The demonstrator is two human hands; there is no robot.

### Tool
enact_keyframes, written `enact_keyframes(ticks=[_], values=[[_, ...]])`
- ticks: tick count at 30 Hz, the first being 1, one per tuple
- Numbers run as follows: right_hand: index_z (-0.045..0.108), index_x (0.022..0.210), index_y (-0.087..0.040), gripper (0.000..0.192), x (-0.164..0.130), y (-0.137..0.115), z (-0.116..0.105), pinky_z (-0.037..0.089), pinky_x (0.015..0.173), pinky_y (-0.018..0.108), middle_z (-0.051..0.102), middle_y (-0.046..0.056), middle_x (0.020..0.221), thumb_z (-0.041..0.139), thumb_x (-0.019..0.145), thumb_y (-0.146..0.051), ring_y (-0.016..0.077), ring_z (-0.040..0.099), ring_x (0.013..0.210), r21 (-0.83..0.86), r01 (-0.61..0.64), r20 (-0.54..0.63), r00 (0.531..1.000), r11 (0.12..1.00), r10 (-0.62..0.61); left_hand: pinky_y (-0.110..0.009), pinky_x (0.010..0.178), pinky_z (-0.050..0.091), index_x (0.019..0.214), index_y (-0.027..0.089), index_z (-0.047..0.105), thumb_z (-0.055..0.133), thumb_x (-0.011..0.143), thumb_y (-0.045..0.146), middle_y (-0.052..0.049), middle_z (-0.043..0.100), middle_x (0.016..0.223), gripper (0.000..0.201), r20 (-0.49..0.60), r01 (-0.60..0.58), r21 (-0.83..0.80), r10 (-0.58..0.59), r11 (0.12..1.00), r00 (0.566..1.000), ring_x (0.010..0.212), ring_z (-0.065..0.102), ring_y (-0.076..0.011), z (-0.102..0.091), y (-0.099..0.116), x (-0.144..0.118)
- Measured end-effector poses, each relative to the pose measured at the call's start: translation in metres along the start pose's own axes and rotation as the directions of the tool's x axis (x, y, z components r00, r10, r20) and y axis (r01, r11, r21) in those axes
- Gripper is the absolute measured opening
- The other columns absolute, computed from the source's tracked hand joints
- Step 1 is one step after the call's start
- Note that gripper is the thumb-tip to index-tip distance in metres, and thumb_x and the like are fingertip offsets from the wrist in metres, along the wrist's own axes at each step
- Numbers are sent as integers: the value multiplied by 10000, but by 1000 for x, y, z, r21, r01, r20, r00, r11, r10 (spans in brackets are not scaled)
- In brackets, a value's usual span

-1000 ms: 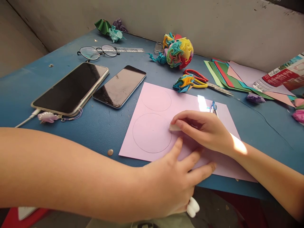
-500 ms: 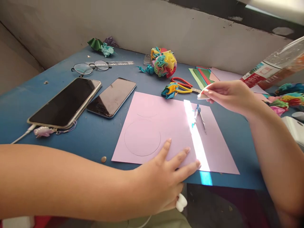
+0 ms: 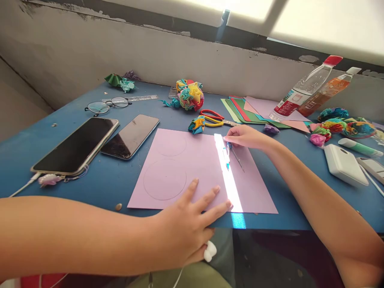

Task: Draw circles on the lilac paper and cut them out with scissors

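Observation:
My left hand point(image 3: 198, 218) rests with spread fingers on the near edge of a light purple sheet of paper point(image 3: 198, 160). Two thin circles are drawn on the left part of the sheet. A small white rounded piece point(image 3: 210, 251) shows below this hand, by the lower fingers. A drawing compass point(image 3: 237, 159) lies on the right side of the paper with its legs spread toward me. The fingers of my right hand point(image 3: 240, 137) are pinched at its top end and partly cover it. A strip of sunlight crosses the sheet beside the compass.
Two phones point(image 3: 76, 146) and glasses point(image 3: 108, 105) lie left. Scissors point(image 3: 214, 118), a ruffled paper ball point(image 3: 191, 96) and coloured sheets point(image 3: 255, 114) are behind the paper. Two bottles point(image 3: 306, 88), a glue stick point(image 3: 360, 147) and a white power bank point(image 3: 345, 165) stand or lie right.
My right hand has come down from above the paper's far right corner to the top of the compass. The view has tilted up and shifted right. My left hand stays on the sheet.

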State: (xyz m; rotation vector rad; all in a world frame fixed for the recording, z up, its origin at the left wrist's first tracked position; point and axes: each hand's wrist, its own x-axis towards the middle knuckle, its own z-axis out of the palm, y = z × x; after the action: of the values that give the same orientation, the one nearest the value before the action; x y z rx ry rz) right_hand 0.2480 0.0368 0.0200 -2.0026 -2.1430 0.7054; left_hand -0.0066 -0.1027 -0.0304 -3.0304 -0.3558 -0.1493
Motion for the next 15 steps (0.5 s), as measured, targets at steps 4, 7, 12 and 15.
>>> enact_keyframes(ticks=[4,7,12,15], values=[[551,700,-147,311,9,17,-2,301,474,210,513,-10,611,654,788,-427,73,465,532,478,46,231,957,877,-176,-657,1028,308,1054,242,695,379,939,386,-44,342,1530,365,-13,1,12,-1,1000,1000,1382,305,-353,2,0,0],[524,670,-140,439,16,28,0,266,419,194,446,-38,550,778,659,-497,52,419,474,679,-21,297,922,734,-248,-652,1045,287,1031,240,706,412,923,403,-51,364,1517,354,-51,11,11,-10,1000,999,1380,303,-359,6,1,0],[569,706,-117,487,22,32,5,227,376,188,440,-36,540,814,604,-525,45,404,453,714,-25,260,937,699,-232,-657,1024,315,1039,238,700,402,924,393,-62,348,1524,355,-44,-10,21,11,1000,999,1374,314,-362,5,0,-1],[567,705,-122,494,24,32,7,219,368,187,432,-42,534,829,579,-522,40,397,442,746,-26,212,957,666,-200,-657,1006,340,1067,231,690,373,937,382,-76,334,1529,374,-36,-43,22,43,999,998,1366,331,-368,2,-2,-1]])
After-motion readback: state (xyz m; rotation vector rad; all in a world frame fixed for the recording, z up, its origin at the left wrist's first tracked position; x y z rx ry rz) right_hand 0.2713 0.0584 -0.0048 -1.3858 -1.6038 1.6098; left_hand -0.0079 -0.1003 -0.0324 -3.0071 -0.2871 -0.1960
